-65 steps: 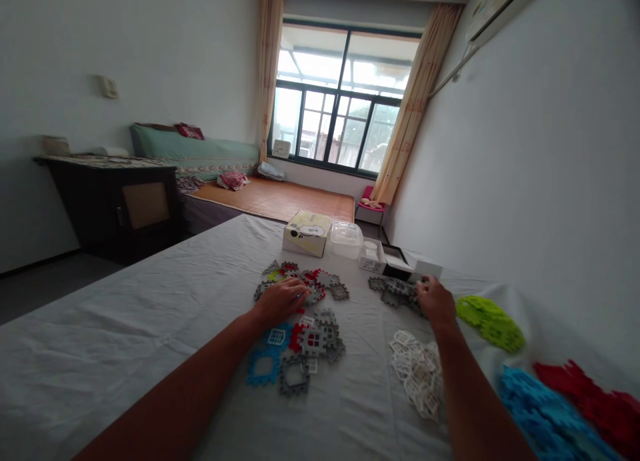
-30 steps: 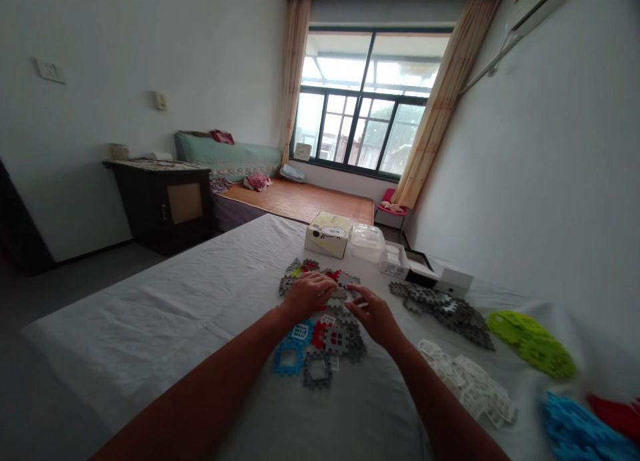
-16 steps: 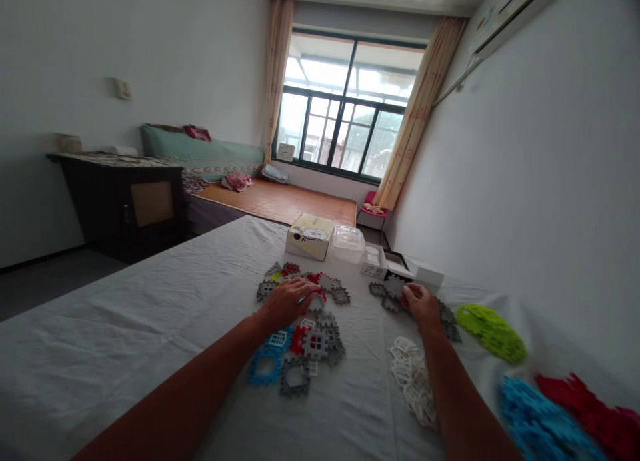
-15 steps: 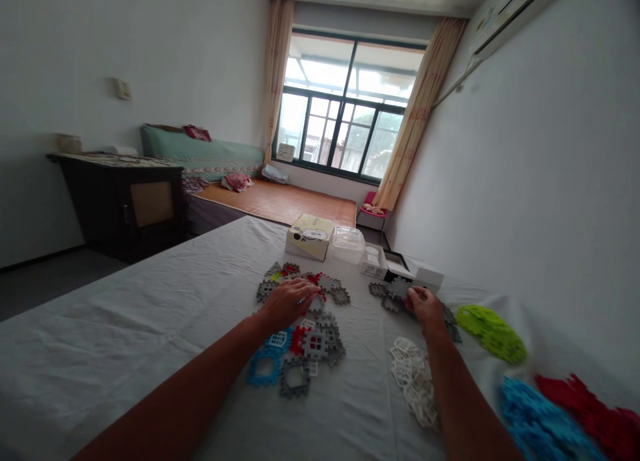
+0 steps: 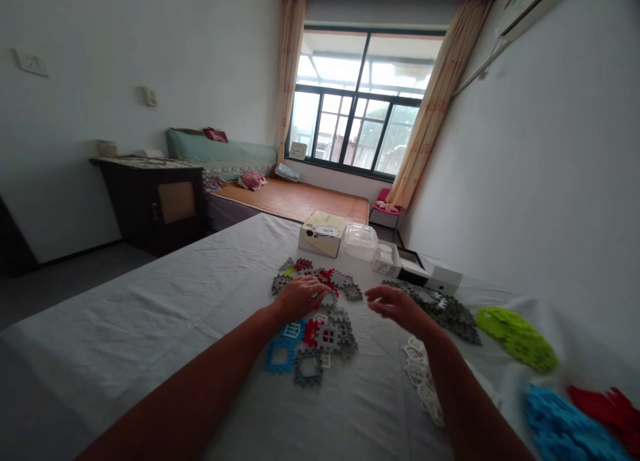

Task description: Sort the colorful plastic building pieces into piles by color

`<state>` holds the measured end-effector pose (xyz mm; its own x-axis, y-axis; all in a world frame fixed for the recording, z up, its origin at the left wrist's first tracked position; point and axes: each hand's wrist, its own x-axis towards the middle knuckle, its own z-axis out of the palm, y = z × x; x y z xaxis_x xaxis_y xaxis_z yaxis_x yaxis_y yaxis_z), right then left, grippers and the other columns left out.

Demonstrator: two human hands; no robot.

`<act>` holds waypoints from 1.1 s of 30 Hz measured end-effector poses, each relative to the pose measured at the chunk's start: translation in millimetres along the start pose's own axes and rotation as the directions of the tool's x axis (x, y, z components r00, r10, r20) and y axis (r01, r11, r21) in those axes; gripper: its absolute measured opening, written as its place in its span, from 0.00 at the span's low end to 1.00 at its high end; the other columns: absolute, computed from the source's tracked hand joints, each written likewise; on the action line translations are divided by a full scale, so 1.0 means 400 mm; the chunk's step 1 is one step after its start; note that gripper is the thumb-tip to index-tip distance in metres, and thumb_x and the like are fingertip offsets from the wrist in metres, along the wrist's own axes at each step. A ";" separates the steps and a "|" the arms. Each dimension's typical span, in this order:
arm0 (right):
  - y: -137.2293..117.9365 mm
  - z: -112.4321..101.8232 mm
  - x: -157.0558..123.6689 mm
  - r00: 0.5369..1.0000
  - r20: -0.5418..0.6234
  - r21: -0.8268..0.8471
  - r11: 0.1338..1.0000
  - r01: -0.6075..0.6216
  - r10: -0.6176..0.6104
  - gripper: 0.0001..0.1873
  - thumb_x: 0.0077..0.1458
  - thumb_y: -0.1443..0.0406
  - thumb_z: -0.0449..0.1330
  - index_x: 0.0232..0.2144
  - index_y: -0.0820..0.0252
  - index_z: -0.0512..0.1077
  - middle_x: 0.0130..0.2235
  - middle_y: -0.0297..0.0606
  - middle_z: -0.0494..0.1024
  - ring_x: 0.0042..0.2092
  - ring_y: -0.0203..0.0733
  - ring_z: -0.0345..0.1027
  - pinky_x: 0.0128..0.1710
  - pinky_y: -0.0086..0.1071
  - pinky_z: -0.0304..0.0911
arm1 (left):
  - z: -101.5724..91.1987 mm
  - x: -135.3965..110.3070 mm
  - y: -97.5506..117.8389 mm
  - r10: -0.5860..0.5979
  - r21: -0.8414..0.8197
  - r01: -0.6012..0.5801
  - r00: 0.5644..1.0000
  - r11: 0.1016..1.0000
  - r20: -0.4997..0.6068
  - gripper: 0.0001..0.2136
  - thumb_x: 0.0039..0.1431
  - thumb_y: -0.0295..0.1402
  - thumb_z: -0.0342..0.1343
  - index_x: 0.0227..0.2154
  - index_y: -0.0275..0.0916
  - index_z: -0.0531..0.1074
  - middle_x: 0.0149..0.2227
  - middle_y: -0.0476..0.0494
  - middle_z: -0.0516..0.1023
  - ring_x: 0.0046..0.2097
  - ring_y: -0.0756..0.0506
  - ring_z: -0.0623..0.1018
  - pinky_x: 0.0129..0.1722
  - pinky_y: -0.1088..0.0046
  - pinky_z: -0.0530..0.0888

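A cluster of grey, red and blue interlocking plastic tiles (image 5: pixel 320 331) lies on the white-covered table (image 5: pixel 165 321). My left hand (image 5: pixel 299 297) rests palm down on the far part of this cluster, fingers curled over the tiles. My right hand (image 5: pixel 395 305) hovers just right of the cluster, fingers loosely spread, nothing in it. A pile of grey tiles (image 5: pixel 445 307) lies beyond my right hand. White tiles (image 5: pixel 425 377) lie under my right forearm.
Green tiles (image 5: pixel 517 337), blue tiles (image 5: pixel 565 427) and red tiles (image 5: pixel 607 411) lie at the right. A yellow box (image 5: pixel 323 233), a clear plastic container (image 5: pixel 360 241) and small white boxes (image 5: pixel 430 271) stand at the table's far edge. A dark cabinet (image 5: pixel 155 197) and a bed stand beyond.
My right hand has left the grey pile and moved left toward the mixed cluster. My left hand has stayed on the cluster. The view has swung slightly left.
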<state>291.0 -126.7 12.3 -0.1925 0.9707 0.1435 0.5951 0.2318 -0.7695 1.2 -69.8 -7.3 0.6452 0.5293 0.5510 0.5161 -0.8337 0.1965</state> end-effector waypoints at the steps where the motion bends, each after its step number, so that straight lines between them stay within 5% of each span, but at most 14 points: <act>1: -0.034 0.030 -0.002 0.988 0.144 -0.027 0.998 0.057 -0.053 0.21 0.47 0.55 0.62 0.43 0.56 0.74 0.40 0.37 0.77 0.37 0.39 0.70 0.34 0.31 0.68 | 0.000 -0.001 0.000 -0.002 0.000 0.002 1.000 1.000 0.003 0.14 0.65 0.36 0.45 0.44 0.43 0.75 0.41 0.45 0.80 0.45 0.46 0.76 0.49 0.68 0.69; 4: -0.094 0.098 -0.013 0.947 0.285 -0.138 0.971 0.196 -0.151 0.29 0.39 0.60 0.69 0.47 0.51 0.72 0.48 0.38 0.74 0.43 0.44 0.68 0.43 0.36 0.67 | -0.001 -0.004 -0.002 -0.015 -0.016 0.015 1.000 1.000 0.004 0.14 0.66 0.36 0.44 0.44 0.42 0.75 0.41 0.45 0.80 0.44 0.46 0.76 0.47 0.70 0.70; 8: -0.097 0.124 -0.018 0.939 0.287 -0.253 0.931 0.265 -0.189 0.30 0.40 0.66 0.67 0.49 0.46 0.72 0.47 0.37 0.74 0.48 0.49 0.66 0.51 0.42 0.62 | -0.002 -0.006 -0.005 0.000 -0.020 0.001 1.000 1.000 0.012 0.14 0.66 0.36 0.45 0.42 0.41 0.75 0.40 0.45 0.80 0.43 0.47 0.77 0.46 0.72 0.70; 14: -0.054 0.108 -0.006 0.952 0.189 -0.241 0.929 0.282 -0.240 0.28 0.42 0.70 0.60 0.48 0.52 0.71 0.49 0.40 0.72 0.47 0.45 0.67 0.45 0.36 0.66 | -0.004 -0.009 0.011 0.045 -0.027 -0.044 0.997 0.999 0.057 0.14 0.65 0.38 0.46 0.38 0.42 0.77 0.35 0.45 0.80 0.40 0.47 0.77 0.42 0.73 0.70; 22: 0.056 0.042 0.018 0.991 -0.132 -0.154 0.987 -0.052 0.032 0.22 0.45 0.54 0.61 0.41 0.59 0.74 0.42 0.41 0.78 0.38 0.44 0.73 0.39 0.36 0.67 | -0.017 -0.011 0.048 0.225 -0.376 -0.111 0.935 0.920 0.275 0.17 0.51 0.47 0.62 0.41 0.44 0.77 0.40 0.45 0.79 0.44 0.45 0.75 0.44 0.74 0.69; 25: 0.106 -0.017 0.022 0.931 -0.356 -0.190 0.969 -0.156 0.079 0.24 0.43 0.50 0.61 0.38 0.60 0.75 0.39 0.42 0.79 0.37 0.46 0.73 0.38 0.36 0.66 | -0.010 -0.014 0.045 0.262 -0.399 -0.123 0.912 0.909 0.316 0.26 0.42 0.49 0.66 0.44 0.44 0.76 0.44 0.44 0.77 0.47 0.43 0.73 0.45 0.73 0.69; 29: 0.195 -0.102 0.010 0.759 -0.632 -0.206 0.910 -0.359 0.157 0.28 0.38 0.50 0.61 0.39 0.62 0.74 0.37 0.44 0.79 0.34 0.47 0.73 0.36 0.37 0.64 | 0.000 -0.014 0.037 0.304 -0.383 -0.164 0.889 0.909 0.342 0.24 0.42 0.46 0.67 0.44 0.44 0.76 0.46 0.43 0.76 0.48 0.42 0.73 0.49 0.71 0.68; 33: 0.293 -0.144 -0.007 0.609 -0.759 -0.112 0.874 -0.472 0.231 0.31 0.38 0.49 0.59 0.41 0.64 0.74 0.35 0.48 0.79 0.38 0.53 0.73 0.37 0.39 0.64 | 0.008 -0.012 0.035 0.294 -0.366 -0.165 0.896 0.916 0.333 0.20 0.45 0.38 0.67 0.43 0.44 0.76 0.46 0.44 0.76 0.48 0.42 0.73 0.49 0.71 0.69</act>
<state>406.0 -98.7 -42.4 0.6126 0.6920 0.3819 0.6989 -0.2486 -0.6707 7.2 -83.6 -9.8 0.9172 0.2818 0.2818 0.1606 -0.9085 0.3858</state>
